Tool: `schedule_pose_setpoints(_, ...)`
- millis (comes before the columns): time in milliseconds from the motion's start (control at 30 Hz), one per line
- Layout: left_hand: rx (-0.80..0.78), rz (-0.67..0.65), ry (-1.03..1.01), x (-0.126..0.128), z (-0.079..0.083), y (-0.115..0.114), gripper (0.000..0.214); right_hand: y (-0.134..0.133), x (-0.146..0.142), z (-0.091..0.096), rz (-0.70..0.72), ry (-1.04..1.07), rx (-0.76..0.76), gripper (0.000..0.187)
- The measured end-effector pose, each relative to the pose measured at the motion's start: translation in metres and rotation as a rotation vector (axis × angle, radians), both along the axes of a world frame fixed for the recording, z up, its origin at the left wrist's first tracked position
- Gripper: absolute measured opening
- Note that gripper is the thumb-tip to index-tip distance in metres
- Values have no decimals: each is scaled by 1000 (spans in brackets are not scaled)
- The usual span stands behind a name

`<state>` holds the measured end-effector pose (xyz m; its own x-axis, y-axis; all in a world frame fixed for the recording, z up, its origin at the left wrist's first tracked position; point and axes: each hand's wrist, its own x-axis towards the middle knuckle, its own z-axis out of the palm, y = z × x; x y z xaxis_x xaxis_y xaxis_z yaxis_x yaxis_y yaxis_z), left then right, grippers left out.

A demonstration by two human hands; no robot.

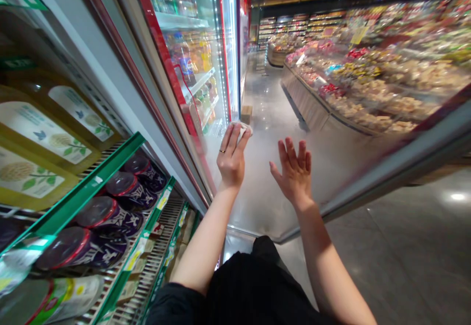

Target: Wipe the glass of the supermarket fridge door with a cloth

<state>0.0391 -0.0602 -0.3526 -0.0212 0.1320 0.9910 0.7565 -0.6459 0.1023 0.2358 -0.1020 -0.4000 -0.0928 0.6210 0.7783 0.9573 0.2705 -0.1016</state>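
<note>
- White cloth (pixel 243 130) bunched in my left grip (pixel 231 157), narrowly closed, pressed to the glass door (pixel 265 202) at centre frame.
- My right grip (pixel 293 172) wide open, fingers spread, holding nothing, near the left; contact with the glass unclear.
- Green shelf (pixel 88 187) with purple-labelled tubs (pixel 125 219) at lower left.

Left hand (pixel 231 156) has a white cloth (pixel 243 130) pressed against the glass fridge door (pixel 257 187), ring (pixel 222 151) on one finger. Right hand (pixel 292 170) is open and empty, fingers spread. Jars (pixel 121 202) sit on green-edged shelves (pixel 90 183) off to the left.
</note>
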Motion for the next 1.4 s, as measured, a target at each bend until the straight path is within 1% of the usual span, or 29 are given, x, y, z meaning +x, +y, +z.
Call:
schedule_pose_setpoints(67, -22, -48, 68, 5, -2, 0, 72, 0, -1, 0, -7, 10, 0, 82)
schedule_pose_setpoints(200, -28, -83, 158, 3, 8, 4, 74, 0, -3, 2, -13, -2, 21, 82)
schedule_pose_setpoints(300, 0, -57, 123, 1, 11, 3, 73, -1, -3, 3, -19, -24, 15, 82)
schedule_pose_setpoints(367, 29, -35, 80, 4, 10, 0, 72, -2, -3, 3, -26, -36, 11, 82)
schedule_pose_setpoints(433, 60, -29, 94, 9, 11, -4, 71, -1, -3, 2, -36, -49, 20, 82)
schedule_pose_setpoints(533, 70, -46, 225, 13, 20, -4, 71, -1, -4, 0, -37, -51, 32, 83)
schedule_pose_setpoints(600, 66, -47, 264, 11, 27, -1, 71, -1, -4, -1, -32, -48, 39, 84)
schedule_pose_setpoints(667, 89, -25, 211, 10, 30, 0, 71, -2, -4, -1, -37, -55, 59, 85)
schedule_pose_setpoints(733, 106, 2, 128, 11, 28, -1, 70, -2, -4, -1, -40, -67, 79, 85)
schedule_pose_setpoints(800, 103, -1, 97, 15, 23, -5, 68, -2, -4, 0, -38, -73, 82, 85)
schedule_pose_setpoints(867, 98, -38, 152, 20, 23, -8, 67, -2, -4, 2, -37, -77, 80, 83)
schedule_pose_setpoints(967, 101, -100, 284, 23, 36, -7, 67, -4, -3, 2, -17, -88, 91, 81)
schedule_pose_setpoints(1000, 105, -110, 289, 22, 41, -5, 67, -6, -1, 2, -13, -84, 103, 82)
schedule_pose_setpoints(1067, 116, -113, 229, 21, 47, -2, 69, -12, 8, -1, -33, -53, 146, 84)
schedule_pose_setpoints(1133, 122, -105, 133, 22, 45, -2, 69, -19, 21, -5, -94, -2, 194, 86)
schedule_pose_setpoints(1200, 110, -107, 84, 28, 38, -6, 69, -25, 38, -9, -156, 32, 204, 87)
schedule_pose_setpoints(1233, 94, -117, 88, 32, 35, -9, 68, -28, 46, -11, -172, 33, 202, 87)
schedule_pose_setpoints(1300, 77, -154, 161, 41, 31, -15, 66, -30, 60, -13, -172, 11, 192, 88)
schedule_pose_setpoints(1400, 77, -204, 295, 49, 40, -19, 63, -29, 69, -16, -157, -17, 185, 90)
